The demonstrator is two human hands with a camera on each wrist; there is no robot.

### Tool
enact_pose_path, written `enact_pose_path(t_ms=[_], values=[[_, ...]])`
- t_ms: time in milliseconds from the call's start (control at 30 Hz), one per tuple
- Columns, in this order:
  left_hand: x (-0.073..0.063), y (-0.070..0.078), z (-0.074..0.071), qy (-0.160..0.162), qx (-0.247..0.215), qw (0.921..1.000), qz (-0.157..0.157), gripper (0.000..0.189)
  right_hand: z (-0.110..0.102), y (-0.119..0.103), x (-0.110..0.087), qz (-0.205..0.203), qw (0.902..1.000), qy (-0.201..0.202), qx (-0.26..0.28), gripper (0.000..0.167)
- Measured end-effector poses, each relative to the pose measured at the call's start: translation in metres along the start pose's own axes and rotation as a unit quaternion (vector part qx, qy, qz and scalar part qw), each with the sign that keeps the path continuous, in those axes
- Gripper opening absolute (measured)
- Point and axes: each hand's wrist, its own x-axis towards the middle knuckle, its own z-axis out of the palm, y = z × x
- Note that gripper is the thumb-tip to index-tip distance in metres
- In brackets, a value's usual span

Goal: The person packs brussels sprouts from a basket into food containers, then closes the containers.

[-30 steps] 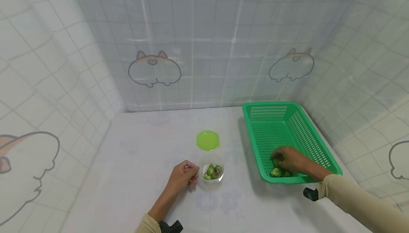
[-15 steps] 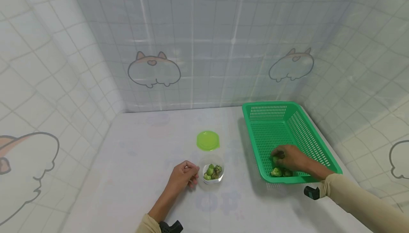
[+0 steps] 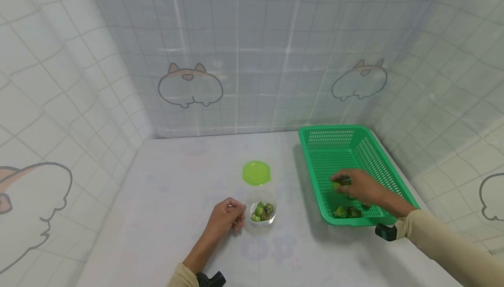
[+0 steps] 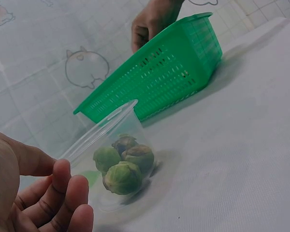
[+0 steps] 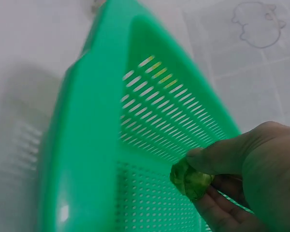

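My right hand [image 3: 360, 185] is inside the green basket [image 3: 309, 164], pinching a Brussels sprout [image 5: 189, 180] between thumb and fingers. Several more Brussels sprouts [image 3: 341, 211] lie on the basket floor near its front edge, some partly under the hand. My left hand [image 3: 225, 218] pinches the left rim of a clear plastic tub [image 4: 121, 113], thumb and forefinger meeting right at the edge. Inside the tub sit several Brussels sprouts [image 4: 123, 178], green with a few browned leaves. The tub stands upright on the table.
A round lime-green lid [image 3: 256, 173] lies flat just behind the tub. White cloth covers the table [image 3: 177, 177]. Patterned sheets hang as walls at the back [image 3: 256, 94] and both sides, the right one close to the basket.
My right hand has lifted slightly and shifted a little with a sprout in its fingers, uncovering more sprouts in the basket. The left hand and tub have stayed still.
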Motion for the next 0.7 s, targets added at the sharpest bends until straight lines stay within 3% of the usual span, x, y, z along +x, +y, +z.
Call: enact_pose_path(t_ms=[300, 533, 700], values=[[-0.014, 0.020, 0.000, -0.005, -0.004, 1.0000, 0.007, 0.018, -0.006, -0.016, 0.002, -0.018, 0.9992, 0.015, 0.034, 0.034], [-0.002, 0.000, -0.001, 0.001, -0.001, 1.0000, 0.007, 0.021, 0.003, -0.033, 0.010, -0.015, 0.9984, 0.011, 0.054, 0.036], [0.000, -0.004, -0.001, -0.003, -0.003, 1.0000, 0.009, 0.023, 0.011, -0.046, 0.016, -0.028, 0.9977, 0.005, 0.061, 0.033]])
